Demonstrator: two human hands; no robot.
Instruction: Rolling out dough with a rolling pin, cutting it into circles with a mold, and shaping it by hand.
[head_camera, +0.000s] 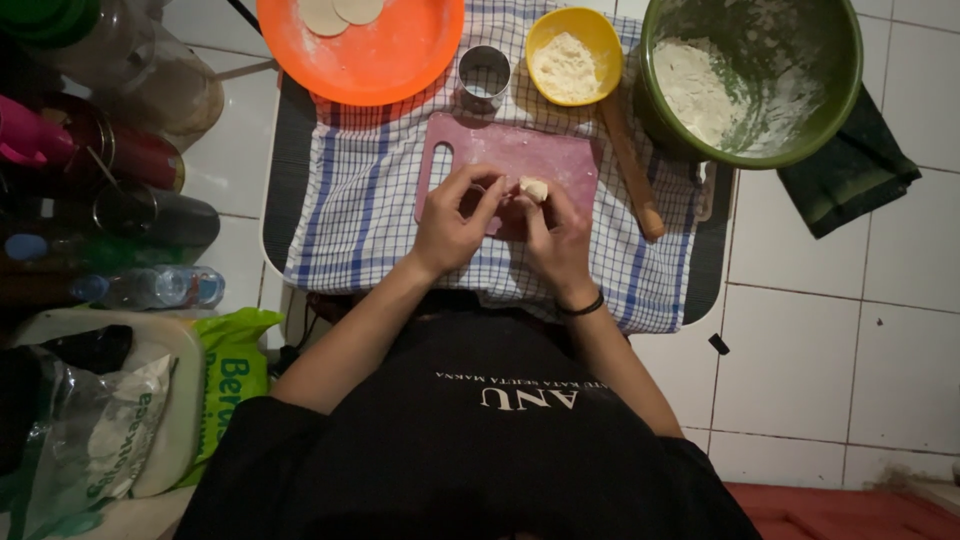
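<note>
My left hand (455, 220) and my right hand (553, 235) meet over the near edge of a pink cutting board (515, 150). A small pale piece of dough (534, 187) sits pinched at the fingertips of my right hand, with my left fingers curled against it. The board lies on a blue-and-white checked cloth (365, 200). A black band circles my right wrist.
Beyond the board are an orange plate (385, 60) with two dough rounds, a metal ring cutter (484, 74), a yellow bowl of flour (573, 55), a wooden rolling pin (630, 165) and a green flour bowl (780, 140). Bottles and bags crowd the left.
</note>
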